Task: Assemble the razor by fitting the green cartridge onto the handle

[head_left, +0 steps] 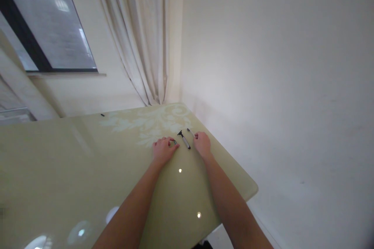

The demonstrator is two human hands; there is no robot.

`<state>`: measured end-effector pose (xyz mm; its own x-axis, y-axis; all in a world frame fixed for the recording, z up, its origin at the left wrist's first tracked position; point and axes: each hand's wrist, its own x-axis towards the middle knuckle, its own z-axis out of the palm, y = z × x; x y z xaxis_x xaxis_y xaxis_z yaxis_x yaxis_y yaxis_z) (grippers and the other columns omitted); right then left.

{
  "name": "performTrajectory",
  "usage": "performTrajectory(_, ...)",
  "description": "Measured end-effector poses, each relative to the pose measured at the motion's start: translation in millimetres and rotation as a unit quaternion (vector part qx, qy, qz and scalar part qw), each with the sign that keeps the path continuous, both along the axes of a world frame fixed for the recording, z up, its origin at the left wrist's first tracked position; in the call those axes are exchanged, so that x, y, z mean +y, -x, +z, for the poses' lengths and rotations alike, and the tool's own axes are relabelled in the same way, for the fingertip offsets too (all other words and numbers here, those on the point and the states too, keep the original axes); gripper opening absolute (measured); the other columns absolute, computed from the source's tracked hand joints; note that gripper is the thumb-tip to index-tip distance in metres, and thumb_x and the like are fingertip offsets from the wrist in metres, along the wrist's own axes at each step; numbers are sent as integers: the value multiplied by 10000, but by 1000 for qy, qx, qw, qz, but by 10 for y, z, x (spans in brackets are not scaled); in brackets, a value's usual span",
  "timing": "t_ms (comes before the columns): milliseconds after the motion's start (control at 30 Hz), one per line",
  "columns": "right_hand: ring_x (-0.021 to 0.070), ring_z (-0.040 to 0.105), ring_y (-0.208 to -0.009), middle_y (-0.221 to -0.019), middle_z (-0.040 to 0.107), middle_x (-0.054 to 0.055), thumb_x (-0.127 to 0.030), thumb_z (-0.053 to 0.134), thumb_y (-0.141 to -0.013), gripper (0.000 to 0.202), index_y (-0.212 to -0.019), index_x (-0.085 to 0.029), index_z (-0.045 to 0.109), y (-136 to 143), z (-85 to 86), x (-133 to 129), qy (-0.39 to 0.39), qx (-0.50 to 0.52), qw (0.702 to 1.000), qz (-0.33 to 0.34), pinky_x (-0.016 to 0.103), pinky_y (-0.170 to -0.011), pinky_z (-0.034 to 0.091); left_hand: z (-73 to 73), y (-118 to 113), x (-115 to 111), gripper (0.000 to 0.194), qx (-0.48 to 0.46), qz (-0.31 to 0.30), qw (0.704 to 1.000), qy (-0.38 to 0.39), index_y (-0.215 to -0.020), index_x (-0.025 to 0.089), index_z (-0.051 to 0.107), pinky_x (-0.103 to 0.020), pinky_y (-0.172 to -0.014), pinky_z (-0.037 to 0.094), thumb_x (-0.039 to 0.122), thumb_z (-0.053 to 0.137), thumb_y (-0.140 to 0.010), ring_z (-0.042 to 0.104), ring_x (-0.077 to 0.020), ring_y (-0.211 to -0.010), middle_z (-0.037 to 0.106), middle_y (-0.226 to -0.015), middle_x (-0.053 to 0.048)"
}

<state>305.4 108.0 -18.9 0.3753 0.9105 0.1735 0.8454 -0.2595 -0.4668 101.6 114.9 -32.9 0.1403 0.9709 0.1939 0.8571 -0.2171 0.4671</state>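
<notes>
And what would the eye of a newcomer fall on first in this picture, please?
Probably the left hand and right hand over the glossy table, with a razor lying between them. The right hand holds a thin stick with a dark tip. Next might come the tall pale curtain behind the table and the window at upper left.

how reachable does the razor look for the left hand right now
Probably yes: the razor lies close beside the left hand, nothing covering it, though the fingers seem to hold a small item.
</notes>
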Motion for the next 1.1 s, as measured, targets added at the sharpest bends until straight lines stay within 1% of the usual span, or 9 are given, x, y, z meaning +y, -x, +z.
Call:
performTrajectory(167,242,678,-976,-1079,728,139,-124,607,-902,211,-1025,-159,775,15,-12,-10,-17,2,1000,-3,299,-794,453,-13,6,7,373,-3,1,1000,-3,-1155,264,752,-425,-964,389,515,685,-887,639,-287,-1078,743,-1011,-65)
performTrajectory(333,223,652,-957,-1099,690,110,-244,608,-951,223,-1137,-186,715,84,93,-37,-68,-1,998,-10,297,-792,444,-12,12,2,432,-9,0,1000,-3,-1205,251,736,-424,-967,393,530,689,-879,642,-290,-1076,743,-1019,-76)
performTrajectory(500,184,602,-759,-815,663,18,-313,523,-1007,190,-1029,-209,681,254,198,-64,-149,40,988,21,276,-706,389,-13,30,19,384,-14,-8,1000,-2,-1156,272,760,-430,-972,396,520,703,-868,644,-294,-1083,746,-1013,-74)
performTrajectory(600,176,593,-741,-811,671,13,-329,514,-1025,198,-1043,-219,678,355,179,-81,-130,32,990,42,269,-676,360,-1,28,24,334,-27,-15,1000,1,-1105,256,773,-425,-953,421,483,705,-869,649,-292,-1063,751,-1000,-83)
performTrajectory(700,174,619,-806,-939,699,35,-311,532,-1025,172,-1039,-225,679,403,112,-81,-89,-1,994,67,266,-682,364,22,110,-22,318,-51,-55,997,10,-1069,232,788,-363,-865,478,447,725,-843,678,-248,-944,756,-974,-79)
performTrajectory(767,179,637,-852,-1022,702,52,-291,541,-1018,151,-1028,-221,674,410,68,-69,-67,-28,994,84,269,-694,380,40,296,-88,328,-66,-89,994,13,-1061,237,795,-316,-804,503,445,740,-814,683,-212,-861,755,-971,-62)
performTrajectory(867,204,652,-930,-1091,696,82,-269,555,-1001,128,-1026,-210,666,424,33,-54,-51,-51,992,99,280,-726,407,63,836,-210,358,-71,-87,994,2,-1062,243,793,-316,-821,511,466,727,-789,674,-214,-872,748,-983,-51)
performTrajectory(1000,237,647,-999,-1138,689,117,-205,572,-965,138,-1073,-200,657,481,37,-63,-28,-62,992,103,299,-780,430,53,1753,-374,430,-44,30,998,-17,-1056,231,786,-376,-810,497,548,640,-805,662,-252,-842,747,-981,-66)
performTrajectory(1100,240,642,-997,-1121,690,127,-150,564,-946,182,-1102,-184,651,542,51,-78,-11,-67,991,111,307,-812,433,10,2168,-498,452,-13,115,993,-9,-1113,263,776,-390,-838,482,580,601,-843,681,-260,-900,755,-1058,-54)
